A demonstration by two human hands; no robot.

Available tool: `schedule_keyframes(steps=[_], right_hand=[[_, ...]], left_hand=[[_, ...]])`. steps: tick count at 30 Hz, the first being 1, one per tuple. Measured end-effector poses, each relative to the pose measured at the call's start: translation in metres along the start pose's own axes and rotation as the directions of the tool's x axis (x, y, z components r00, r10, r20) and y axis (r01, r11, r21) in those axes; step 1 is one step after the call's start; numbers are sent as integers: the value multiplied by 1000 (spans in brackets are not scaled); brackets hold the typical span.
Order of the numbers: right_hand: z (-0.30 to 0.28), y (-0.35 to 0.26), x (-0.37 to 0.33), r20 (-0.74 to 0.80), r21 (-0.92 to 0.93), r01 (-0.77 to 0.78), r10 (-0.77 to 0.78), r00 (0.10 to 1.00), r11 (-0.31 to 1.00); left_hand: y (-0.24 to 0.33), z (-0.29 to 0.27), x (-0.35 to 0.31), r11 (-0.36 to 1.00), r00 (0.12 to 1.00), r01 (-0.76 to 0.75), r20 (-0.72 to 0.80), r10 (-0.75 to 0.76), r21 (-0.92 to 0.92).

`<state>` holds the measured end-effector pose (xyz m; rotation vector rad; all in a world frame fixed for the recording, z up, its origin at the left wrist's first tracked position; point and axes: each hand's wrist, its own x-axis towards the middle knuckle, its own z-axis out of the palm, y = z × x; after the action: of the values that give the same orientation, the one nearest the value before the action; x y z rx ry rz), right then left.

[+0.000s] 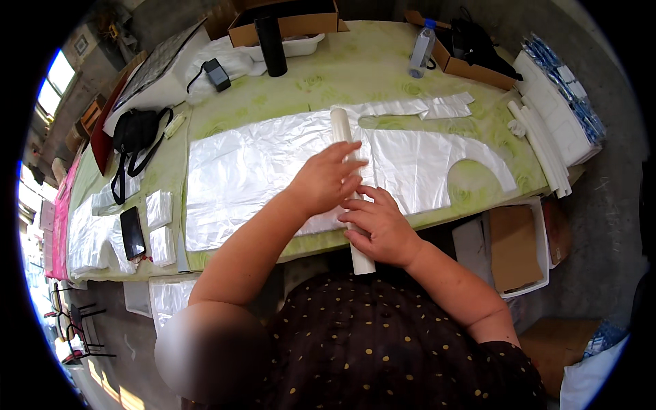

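Observation:
A large flat sheet of clear, whitish plastic film, shaped like an apron with a rounded neck cut-out and long straps, lies spread on the table. Across it rests a long white tube, whose near end juts past the table's front edge. My left hand lies over the middle of the tube with its fingers spread. Just nearer to me, my right hand is on the tube from the right, fingers apart and slightly bent. Neither hand wraps round the tube; its part under the fingers is hidden.
On the left lie a black phone, folded plastic packs and a black bag. At the back stand a black flask, a water bottle and open cartons. White rolls lie at the right edge.

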<state>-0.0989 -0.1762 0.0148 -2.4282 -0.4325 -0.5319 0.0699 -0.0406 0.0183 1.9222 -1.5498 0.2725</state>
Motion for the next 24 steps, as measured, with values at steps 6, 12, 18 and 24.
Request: schedule_keyframes(steps=[6,12,18,24], right_hand=[[-2,16,-8,-221,-14,-106,100,970,994],[18,60,24,-187,-306,-222,170,968,926],[30,90,101,-94,-433,-359,355,930,827],[7,133,136,-60,-585,-559,656,752,587]], left_hand=[[-17,-4,-25,981,981,186,-73,-182,48],[5,-31,-60,904,902,426,88,-422,-33],[1,-31,-71,909,909,416,-33,-416,15],[0,-33,-75,893,889,450,82,-451,31]])
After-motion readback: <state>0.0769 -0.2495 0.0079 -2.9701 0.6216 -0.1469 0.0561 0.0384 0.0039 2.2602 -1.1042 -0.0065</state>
